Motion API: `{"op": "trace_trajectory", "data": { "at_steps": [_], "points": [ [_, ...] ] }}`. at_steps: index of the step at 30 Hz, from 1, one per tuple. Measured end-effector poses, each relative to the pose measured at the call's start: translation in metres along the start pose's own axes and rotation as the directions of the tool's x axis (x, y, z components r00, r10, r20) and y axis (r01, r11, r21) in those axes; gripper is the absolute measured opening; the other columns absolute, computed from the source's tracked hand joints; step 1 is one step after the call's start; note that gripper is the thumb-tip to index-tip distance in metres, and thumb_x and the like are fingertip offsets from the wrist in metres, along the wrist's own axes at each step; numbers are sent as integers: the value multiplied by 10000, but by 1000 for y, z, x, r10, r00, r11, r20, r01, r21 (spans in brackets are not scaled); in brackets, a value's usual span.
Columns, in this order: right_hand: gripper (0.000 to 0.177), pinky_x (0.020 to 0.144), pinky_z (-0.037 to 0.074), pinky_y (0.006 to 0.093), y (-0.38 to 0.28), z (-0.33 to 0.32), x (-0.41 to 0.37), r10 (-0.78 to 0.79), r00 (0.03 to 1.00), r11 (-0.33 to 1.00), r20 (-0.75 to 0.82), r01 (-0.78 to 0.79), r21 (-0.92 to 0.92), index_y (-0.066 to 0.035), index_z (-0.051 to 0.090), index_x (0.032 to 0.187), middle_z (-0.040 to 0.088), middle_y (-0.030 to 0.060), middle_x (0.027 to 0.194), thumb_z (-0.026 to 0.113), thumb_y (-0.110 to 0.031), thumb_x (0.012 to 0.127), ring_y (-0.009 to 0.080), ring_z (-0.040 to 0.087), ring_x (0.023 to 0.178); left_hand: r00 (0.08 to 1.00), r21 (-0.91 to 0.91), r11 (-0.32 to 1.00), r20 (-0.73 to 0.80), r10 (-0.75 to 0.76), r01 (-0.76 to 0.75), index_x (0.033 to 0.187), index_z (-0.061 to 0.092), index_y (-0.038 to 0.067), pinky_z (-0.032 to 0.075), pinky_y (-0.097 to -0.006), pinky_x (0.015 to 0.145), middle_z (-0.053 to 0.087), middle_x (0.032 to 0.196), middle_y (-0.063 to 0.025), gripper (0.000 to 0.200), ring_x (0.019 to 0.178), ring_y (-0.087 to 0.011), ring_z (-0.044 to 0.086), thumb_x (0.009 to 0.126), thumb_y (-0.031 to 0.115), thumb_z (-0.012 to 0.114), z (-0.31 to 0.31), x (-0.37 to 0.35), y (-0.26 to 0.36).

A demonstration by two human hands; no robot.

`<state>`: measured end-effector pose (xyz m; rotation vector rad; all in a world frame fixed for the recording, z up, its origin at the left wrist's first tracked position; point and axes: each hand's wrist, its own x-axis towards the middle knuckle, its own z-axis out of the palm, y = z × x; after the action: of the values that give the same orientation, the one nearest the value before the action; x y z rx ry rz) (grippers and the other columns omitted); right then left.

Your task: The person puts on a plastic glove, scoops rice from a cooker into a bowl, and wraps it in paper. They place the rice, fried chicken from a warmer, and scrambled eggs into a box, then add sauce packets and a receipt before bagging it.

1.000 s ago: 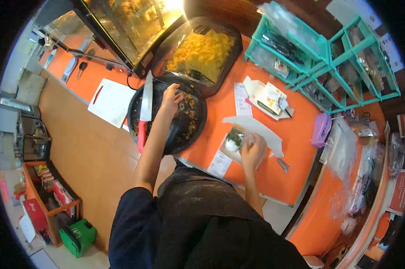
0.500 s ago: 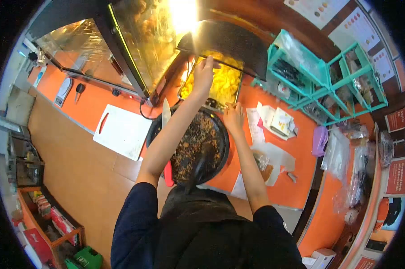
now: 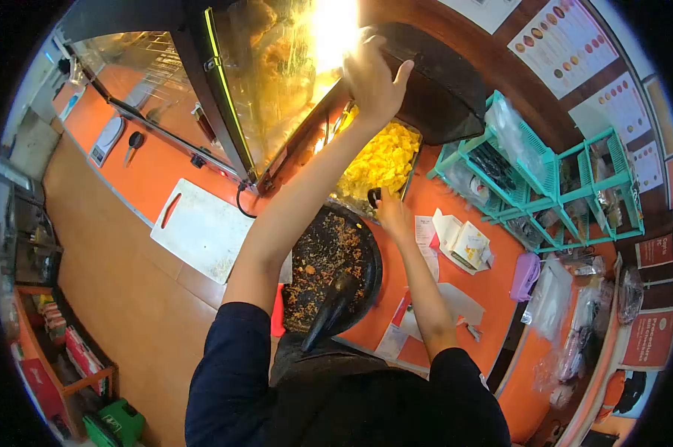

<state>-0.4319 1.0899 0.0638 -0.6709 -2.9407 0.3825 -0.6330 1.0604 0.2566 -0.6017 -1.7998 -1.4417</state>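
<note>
My left hand (image 3: 377, 86) is raised in front of the dark curved cover (image 3: 444, 82), fingers apart and somewhat blurred, with nothing seen in it. Below it lies a metal tray of yellow chopped pieces (image 3: 381, 160). My right hand (image 3: 393, 214) has its fingers closed on a small black handle (image 3: 374, 197) at the tray's near edge. Nearer to my body stands a round black stone mortar (image 3: 372, 257) with brown crumbly residue and a dark pestle (image 3: 333, 305) leaning in it. A red knife handle (image 3: 277, 311) shows at the mortar's left, partly behind my left forearm.
A glass display warmer (image 3: 258, 97) stands at the upper left. On the orange counter are a white cutting board (image 3: 202, 231), a scale (image 3: 108, 140), an open carton (image 3: 463, 242) and papers. Teal baskets (image 3: 530, 167) and plastic bags (image 3: 551, 290) are on the right.
My left hand has risen from above the tray toward the cover, its fingers spreading. My right hand stays at the tray's near edge, where the black handle now shows. The view has shifted slightly.
</note>
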Motion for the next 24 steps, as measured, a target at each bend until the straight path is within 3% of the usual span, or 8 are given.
{"op": "trace_trajectory", "data": {
  "at_steps": [3,4,6,7,11,15,20,24],
  "points": [
    [373,594,482,555,-31,-13,-8,184,983,982,27,-182,-44,-41,459,1262,671,252,808,521,-251,960,432,664,730,942,-187,940,122,312,-287,1118,615,95,310,-527,1047,512,1318,-156,471,1260,-403,435,806,436,707,18,22,-18],
    [468,635,484,537,-32,-11,-5,214,963,977,167,-215,-10,-88,407,1369,658,226,834,530,-181,927,421,645,776,936,-147,943,150,319,-298,1150,607,92,312,-527,1060,520,1309,-167,465,1277,-408,421,835,424,692,19,23,-18],
    [510,668,486,510,-25,11,-3,-79,993,993,-87,72,-89,-104,385,1404,617,207,835,516,-125,912,402,619,782,920,-67,942,202,335,-328,1213,589,85,317,-528,1088,536,1292,-190,456,1313,-419,395,891,399,661,24,28,-12],
    [535,685,487,496,-26,18,-1,-234,951,967,-204,205,-154,-111,374,1422,597,197,836,509,-98,904,393,606,786,920,-92,942,203,335,-323,1214,591,85,310,-528,1097,533,1301,-190,455,1323,-421,388,890,396,665,28,30,-14],
    [619,737,480,481,-44,32,14,-232,935,972,-268,215,-91,-164,452,1406,537,173,885,536,-7,813,365,567,870,923,-140,940,188,335,-312,1211,595,87,302,-525,1115,526,1323,-191,456,1346,-425,370,886,398,670,40,34,-22],
    [732,774,500,463,-41,59,15,-212,966,974,-151,197,-109,-195,427,1447,553,185,935,579,33,768,373,570,910,926,-122,942,184,330,-312,1213,596,92,318,-516,1111,512,1344,-189,467,1356,-429,359,891,424,659,40,33,-21],
    [477,772,509,483,-25,80,20,-42,995,984,-92,58,170,-200,587,1298,658,238,874,570,-96,833,404,641,848,932,-115,951,195,305,-287,1213,602,125,338,-507,1100,518,1345,-152,457,1360,-407,366,890,444,654,36,35,-20],
    [453,787,509,468,-21,40,25,29,973,965,227,-87,248,-188,573,1309,694,214,999,555,-129,860,391,661,935,935,-102,944,141,325,-313,1126,638,121,343,-501,1067,560,1281,-124,448,1301,-380,422,855,476,663,50,33,-27]
  ]
}}
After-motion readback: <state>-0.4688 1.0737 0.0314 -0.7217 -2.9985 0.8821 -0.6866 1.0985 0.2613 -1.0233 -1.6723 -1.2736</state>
